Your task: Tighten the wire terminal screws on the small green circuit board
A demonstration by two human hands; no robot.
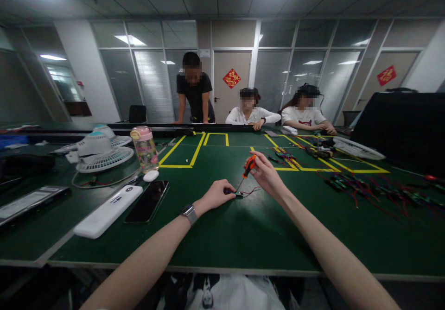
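Observation:
My right hand (262, 168) is closed around the orange and black handle of a screwdriver (249, 164). Its thin shaft slants down to the left, and the tip meets or almost meets a small green circuit board (239, 194) on the table. With fingers pinched together, my left hand (219, 193) steadies the board's left end; a dark part shows at the fingertips. Thin red and dark wires trail from the board to the right. Whatever lies under the tip is too small to make out.
Several wired boards (368, 187) lie heaped on the green table (208, 240) at right. At left are a white power bank (109, 210), a black phone (148, 202), a bottle (145, 150) and fan parts (104, 157). Three people are across the table.

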